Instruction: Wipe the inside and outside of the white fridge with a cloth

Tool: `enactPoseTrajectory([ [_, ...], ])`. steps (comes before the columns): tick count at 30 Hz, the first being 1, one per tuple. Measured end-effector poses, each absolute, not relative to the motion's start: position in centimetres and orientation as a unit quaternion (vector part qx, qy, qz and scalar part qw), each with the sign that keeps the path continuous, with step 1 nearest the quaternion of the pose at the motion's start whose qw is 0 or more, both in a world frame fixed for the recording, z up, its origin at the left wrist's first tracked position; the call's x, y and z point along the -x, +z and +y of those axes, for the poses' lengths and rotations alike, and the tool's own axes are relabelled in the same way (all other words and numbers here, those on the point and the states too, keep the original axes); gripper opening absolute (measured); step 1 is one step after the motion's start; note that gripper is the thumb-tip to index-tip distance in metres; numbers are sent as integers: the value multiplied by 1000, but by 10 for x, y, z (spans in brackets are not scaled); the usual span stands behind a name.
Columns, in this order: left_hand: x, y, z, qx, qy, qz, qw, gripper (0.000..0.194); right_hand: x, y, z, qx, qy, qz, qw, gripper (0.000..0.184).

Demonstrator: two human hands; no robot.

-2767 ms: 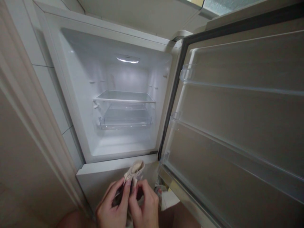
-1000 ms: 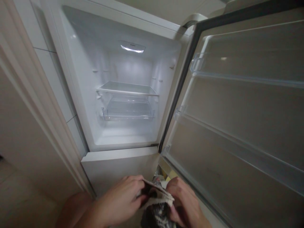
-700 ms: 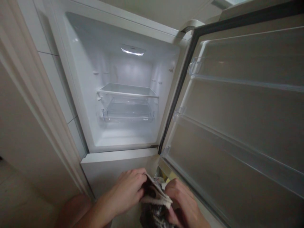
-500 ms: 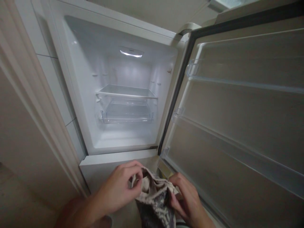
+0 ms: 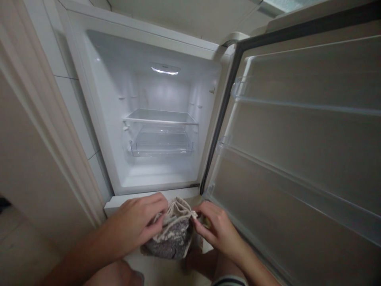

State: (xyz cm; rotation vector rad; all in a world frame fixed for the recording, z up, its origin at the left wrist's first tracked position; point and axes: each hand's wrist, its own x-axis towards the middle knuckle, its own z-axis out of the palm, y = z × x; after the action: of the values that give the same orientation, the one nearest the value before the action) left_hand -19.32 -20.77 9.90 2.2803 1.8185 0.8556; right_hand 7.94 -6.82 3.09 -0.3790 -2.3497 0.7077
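Note:
A small cloth pouch [image 5: 174, 238], dark grey with a pale mottled pattern and a cream gathered rim, hangs below the open refrigerator [image 5: 160, 190]. My left hand [image 5: 149, 216] is closed on the left side of its rim. On the right side, my right hand [image 5: 214, 224] pinches the gathered edge between thumb and fingers. The mouth of the pouch faces up and is partly bunched; what lies inside cannot be made out.
Inside the lit compartment are a glass shelf [image 5: 162, 116] and a clear drawer [image 5: 162, 151]. The door [image 5: 297, 159], with clear racks, stands swung out to the right. A beige door frame [image 5: 44, 111] runs along the left. My legs show below the pouch.
Both hands have moved left and a little up with the pouch. Its rim is now more gathered, and more of its lower part shows. The camera view has shifted slightly.

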Motion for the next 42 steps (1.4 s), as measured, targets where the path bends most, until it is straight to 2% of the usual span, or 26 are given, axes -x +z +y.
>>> enactPoseTrajectory([
  [6,209,87,-198,-746,255,607,97,19,-66,44,-55,145,294,-893,309,23],
  [10,211,76,-195,-725,312,602,126,23,-68,52,-51,172,342,-862,333,25],
  [16,201,58,-194,-697,355,576,236,31,-73,61,-55,196,367,-837,355,28],
  [18,199,49,-192,-691,352,574,263,28,-75,62,-55,201,373,-831,360,30],
  [21,201,39,-186,-708,334,572,246,24,-79,63,-52,197,378,-832,355,30],
  [23,205,39,-183,-723,333,563,224,15,-83,66,-49,191,378,-835,350,29],
  [27,211,56,-182,-681,401,573,216,22,-89,71,-42,191,372,-840,345,29],
  [31,216,71,-189,-688,374,569,252,22,-84,68,-40,193,378,-849,315,32],
  [37,230,88,-202,-600,501,568,259,36,-55,71,-40,178,429,-823,327,48],
  [39,232,98,-204,-560,549,558,273,54,-40,76,-41,166,461,-803,339,49],
  [42,230,98,-205,-447,637,555,294,82,-12,77,-47,157,573,-722,355,55],
])
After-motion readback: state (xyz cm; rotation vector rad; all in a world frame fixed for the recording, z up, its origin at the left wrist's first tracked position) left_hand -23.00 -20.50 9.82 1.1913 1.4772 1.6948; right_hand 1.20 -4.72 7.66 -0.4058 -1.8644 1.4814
